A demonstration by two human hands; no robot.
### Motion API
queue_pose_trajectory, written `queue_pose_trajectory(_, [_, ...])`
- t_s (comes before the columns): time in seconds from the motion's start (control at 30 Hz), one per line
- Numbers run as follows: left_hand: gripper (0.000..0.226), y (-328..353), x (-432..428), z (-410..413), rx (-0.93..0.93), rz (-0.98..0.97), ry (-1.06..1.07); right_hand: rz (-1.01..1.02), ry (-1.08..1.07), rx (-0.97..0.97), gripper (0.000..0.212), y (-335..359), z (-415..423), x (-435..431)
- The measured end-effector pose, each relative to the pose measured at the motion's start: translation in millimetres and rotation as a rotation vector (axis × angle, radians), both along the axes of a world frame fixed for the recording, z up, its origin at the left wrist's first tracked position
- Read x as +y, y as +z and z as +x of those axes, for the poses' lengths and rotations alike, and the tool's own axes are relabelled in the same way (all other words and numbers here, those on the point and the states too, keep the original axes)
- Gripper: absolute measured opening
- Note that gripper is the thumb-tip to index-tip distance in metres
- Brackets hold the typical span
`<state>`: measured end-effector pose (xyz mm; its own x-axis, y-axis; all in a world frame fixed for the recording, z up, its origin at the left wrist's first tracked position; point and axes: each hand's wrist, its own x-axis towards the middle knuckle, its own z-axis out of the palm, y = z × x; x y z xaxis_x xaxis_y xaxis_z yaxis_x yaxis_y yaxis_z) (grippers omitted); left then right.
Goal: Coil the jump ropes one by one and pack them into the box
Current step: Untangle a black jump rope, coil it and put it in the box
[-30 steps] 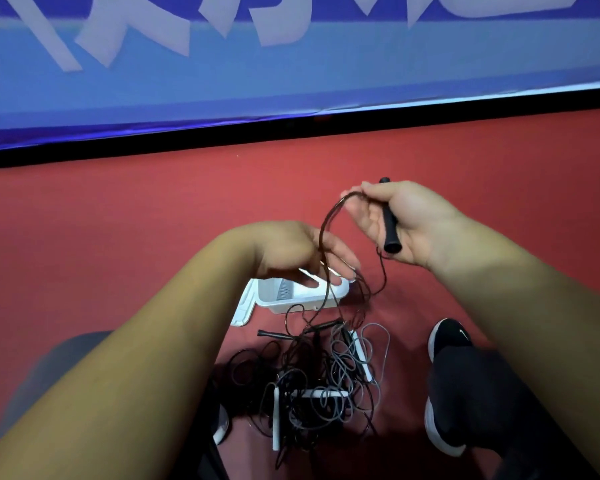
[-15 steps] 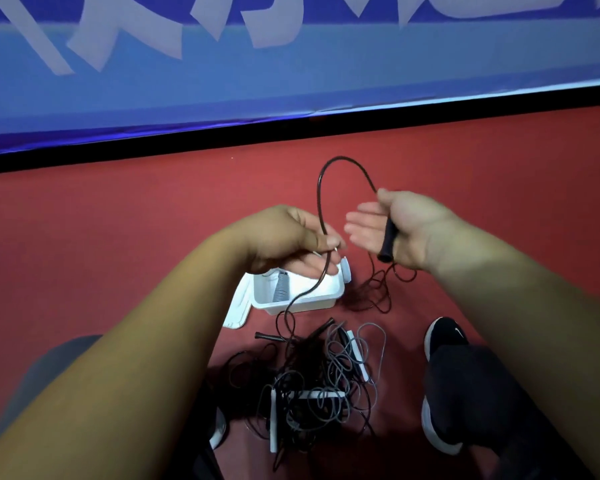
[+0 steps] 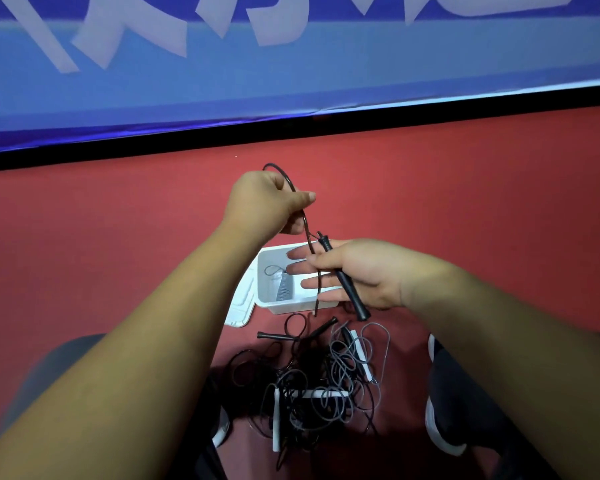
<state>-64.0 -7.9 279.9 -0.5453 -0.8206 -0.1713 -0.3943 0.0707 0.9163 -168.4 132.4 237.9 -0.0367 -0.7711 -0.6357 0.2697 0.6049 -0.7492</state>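
My left hand (image 3: 267, 206) is raised above the white box (image 3: 267, 308) and grips the black rope cord (image 3: 305, 220), which loops over its knuckles. My right hand (image 3: 361, 273) hovers over the box with the black handle (image 3: 345, 282) of that rope pinned under its thumb across the palm; its fingers are stretched out towards the left. The cord hangs from both hands down to a tangled pile of black and grey jump ropes (image 3: 312, 389) with white handles (image 3: 277, 422) on the red floor. A coiled grey rope (image 3: 283, 287) lies inside the box.
The box's white lid (image 3: 239, 306) lies against its left side. My shoes (image 3: 440, 424) and legs flank the rope pile. A blue banner (image 3: 291, 64) with a black strip along its bottom closes off the far side of the red floor.
My left hand has risen up and away, drawing the cord into a loop. My right hand has dropped down over the box with the handle.
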Motion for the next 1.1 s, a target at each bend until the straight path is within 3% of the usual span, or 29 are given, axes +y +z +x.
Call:
queue_pose_trajectory(0.17, [0.027, -6, -9, 2, 0.052, 0.077, 0.100, -0.037, 0.062, 0.452, 0.015, -8, 1, 0])
queue_pose_trajectory(0.3, [0.032, -10, -12, 2, 0.143, 0.221, 0.147, -0.100, -0.108, 0.303, 0.012, -3, 4, 0])
queue_pose_trajectory(0.4, [0.045, -11, -11, -2, 0.071, 0.357, 0.074, -0.148, -0.241, 0.255, 0.011, 7, 0, -1])
queue_pose_trajectory(0.5, [0.033, -17, -8, 0, -0.195, 0.329, -0.201, -0.199, -0.388, 0.113, 0.016, 21, -12, -1])
queue_pose_trajectory(0.6, [0.048, -23, 0, 11, -0.481, 0.234, -0.666, -0.267, -0.523, -0.001, 0.020, 30, -26, -3])
queue_pose_trajectory(0.7, [0.041, -21, 11, 14, -0.556, 0.209, -0.928, -0.310, -0.602, -0.106, 0.021, 38, -37, -3])
queue_pose_trajectory(0.93, [0.012, -16, 15, 8, -0.410, 0.277, -0.769, -0.315, -0.751, -0.124, 0.023, 40, -52, -2])
queue_pose_trajectory(1.1, [0.015, 5, 15, 7, -0.226, 0.345, -0.630, -0.051, -0.723, 0.032, 0.043, 30, -53, -1])
